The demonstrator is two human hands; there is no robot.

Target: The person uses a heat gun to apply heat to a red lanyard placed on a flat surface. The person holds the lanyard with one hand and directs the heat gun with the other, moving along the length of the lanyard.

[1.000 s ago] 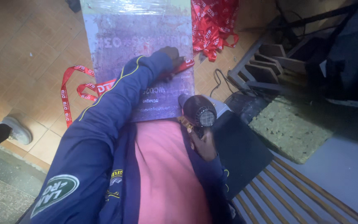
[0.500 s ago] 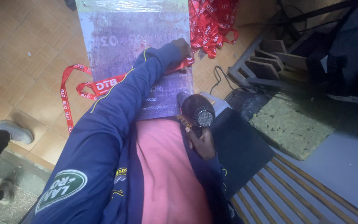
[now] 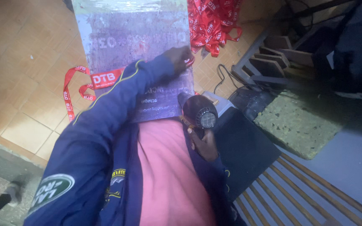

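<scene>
My left hand point(image 3: 177, 55) reaches out in a blue sleeve and presses a red lanyard point(image 3: 92, 78) against the right edge of a purple-grey printed board point(image 3: 130, 37) lying on the tiled floor. The lanyard runs under my arm and loops out on the tiles at the left. Close to my chest, my right hand point(image 3: 204, 144) grips the handle of a black hair dryer point(image 3: 198, 112). The dryer's rear grille faces me and its nozzle points at the board's near right corner.
A heap of red lanyards point(image 3: 214, 23) lies beyond the board at the right. A black cable point(image 3: 223, 79), a dark flat case point(image 3: 248, 146), a wooden frame point(image 3: 273, 46), a speckled slab point(image 3: 298, 121) and a slatted bench point(image 3: 298, 188) fill the right side.
My left hand has slid farther up and right along the board with the lanyard end. The hair dryer has stayed in the same place. A person's foot at the left has left its spot.
</scene>
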